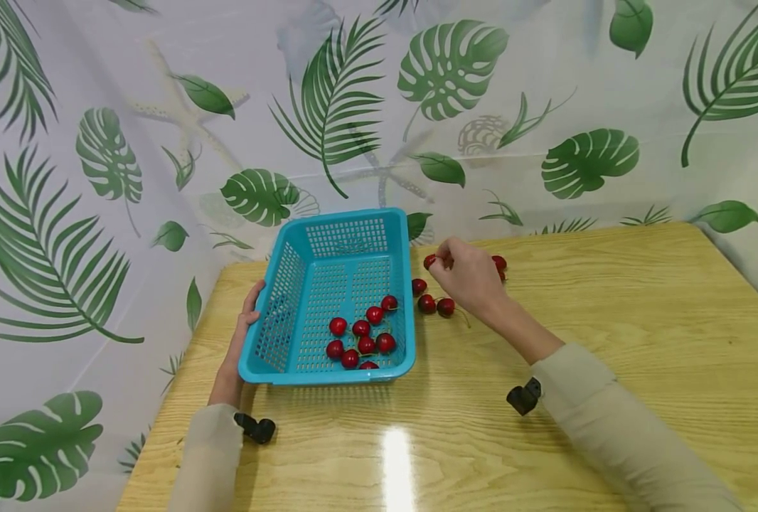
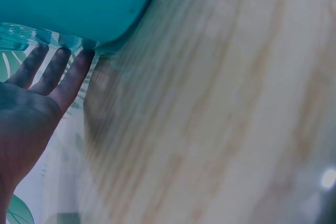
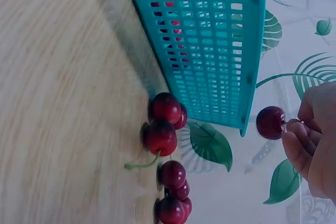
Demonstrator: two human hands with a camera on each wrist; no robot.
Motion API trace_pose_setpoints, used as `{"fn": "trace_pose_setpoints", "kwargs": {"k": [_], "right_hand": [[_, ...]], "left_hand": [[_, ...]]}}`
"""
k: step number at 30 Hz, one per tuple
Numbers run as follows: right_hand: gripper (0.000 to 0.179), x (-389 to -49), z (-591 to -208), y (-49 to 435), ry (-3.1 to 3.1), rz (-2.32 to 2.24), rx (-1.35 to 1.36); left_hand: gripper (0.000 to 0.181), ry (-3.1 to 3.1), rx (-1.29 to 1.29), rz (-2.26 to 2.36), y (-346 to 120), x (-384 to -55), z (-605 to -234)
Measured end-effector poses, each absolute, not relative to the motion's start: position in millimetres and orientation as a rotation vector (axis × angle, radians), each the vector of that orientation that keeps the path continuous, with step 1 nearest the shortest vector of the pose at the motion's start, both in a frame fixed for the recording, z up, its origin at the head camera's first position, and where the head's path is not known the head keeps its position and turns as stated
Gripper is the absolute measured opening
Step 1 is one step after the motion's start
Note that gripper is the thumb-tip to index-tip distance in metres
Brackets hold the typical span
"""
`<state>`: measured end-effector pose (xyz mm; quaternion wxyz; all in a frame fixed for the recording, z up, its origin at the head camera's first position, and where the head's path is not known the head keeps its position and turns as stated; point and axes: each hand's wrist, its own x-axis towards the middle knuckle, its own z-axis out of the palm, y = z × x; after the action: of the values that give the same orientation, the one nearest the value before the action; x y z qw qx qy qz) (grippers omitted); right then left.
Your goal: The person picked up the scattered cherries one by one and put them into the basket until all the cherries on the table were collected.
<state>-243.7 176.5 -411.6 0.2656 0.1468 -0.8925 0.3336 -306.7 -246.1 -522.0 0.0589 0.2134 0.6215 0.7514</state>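
My right hand (image 1: 471, 279) pinches a dark red cherry (image 3: 271, 123) by its stem, with the fruit hanging off the fingertips. It is raised just beyond the right side of a blue plastic basket (image 1: 347, 281). Inside the basket, several cherries (image 1: 366, 345) lie grouped toward the near right corner. My left hand (image 1: 239, 338) touches the basket's left side; its fingers (image 2: 73, 77) are straight under the rim in the left wrist view. More cherries (image 3: 161, 137) lie on the table close to the basket, some partly hidden behind my right hand in the head view.
The wooden table (image 1: 577, 306) extends to the right and toward me. A pale wall covering (image 1: 379, 156) printed with green leaves rises along the back and left edges. Small black cameras (image 1: 523, 397) sit on both wrists.
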Motion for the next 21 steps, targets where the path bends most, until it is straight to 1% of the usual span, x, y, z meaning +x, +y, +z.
{"fn": "trace_pose_setpoints", "kwargs": {"k": [2,4,5,7,9,11,12,13,16,21], "right_hand": [[0.004,-244.9,-410.1,172.2,-2.391,0.943,0.4],[0.005,-245.7,-408.1,167.2,-2.372,0.982,0.409],[0.005,-245.9,-407.1,164.5,-2.361,1.002,0.42],[0.005,-246.6,-405.7,158.7,-2.335,1.03,0.45],[0.003,-247.0,-404.1,153.0,-2.312,1.061,0.483],[0.003,-248.0,-404.2,147.4,-2.302,1.063,0.515],[0.004,-248.6,-404.9,144.6,-2.303,1.054,0.53],[0.005,-248.9,-405.5,142.0,-2.305,1.045,0.544],[0.005,-250.2,-409.8,134.8,-2.338,1.022,0.572],[0.008,-252.1,-416.9,124.0,-2.359,1.02,0.621]], "left_hand": [[0.082,1.777,0.774,2.321,-261.4,-328.8,-551.6],[0.083,1.727,0.798,2.339,-266.6,-335.8,-561.3],[0.085,1.732,0.79,2.331,-265.7,-334.1,-559.5],[0.085,1.813,0.698,2.286,-256.3,-318.7,-540.6],[0.081,1.89,0.55,2.231,-239.9,-294.8,-508.2],[0.068,1.932,0.441,2.188,-228.9,-278.9,-485.7],[0.064,1.939,0.392,2.179,-224.2,-273.6,-476.6],[0.064,1.932,0.357,2.182,-220.4,-269.9,-470.1],[0.066,1.939,0.323,2.176,-216.0,-265.9,-462.0],[0.065,1.952,0.411,2.193,-218.9,-267.2,-469.0]]}}
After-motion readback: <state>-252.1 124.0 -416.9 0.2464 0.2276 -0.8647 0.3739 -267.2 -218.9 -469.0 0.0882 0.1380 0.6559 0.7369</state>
